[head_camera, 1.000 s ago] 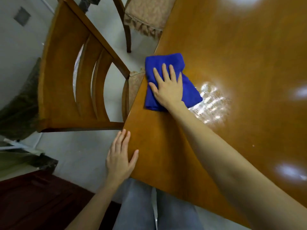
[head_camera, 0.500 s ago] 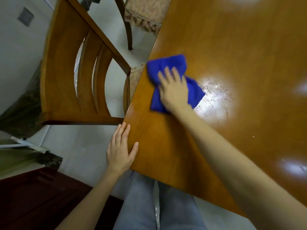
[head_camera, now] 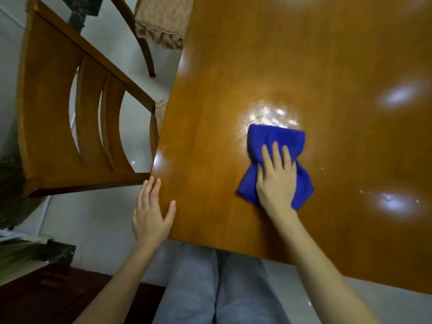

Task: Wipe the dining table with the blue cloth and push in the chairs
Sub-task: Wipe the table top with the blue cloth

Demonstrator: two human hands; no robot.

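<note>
Tabletop [head_camera: 304, 66] glossy beneath blue cloth [head_camera: 275, 141]; chair [head_camera: 53, 113] alongside; pale floor [head_camera: 93, 218]

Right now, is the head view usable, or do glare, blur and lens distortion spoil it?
Head view: usable. Glare patches dot the glossy dining table, strongest just beyond the blue cloth; the right hand pressing the cloth is slightly motion-blurred, the left hand at the table edge sharper; the wide-angle lens bows the chair back.

Dark wood cabinet [head_camera: 46, 298] btm left, pale floor [head_camera: 93, 220]
</note>
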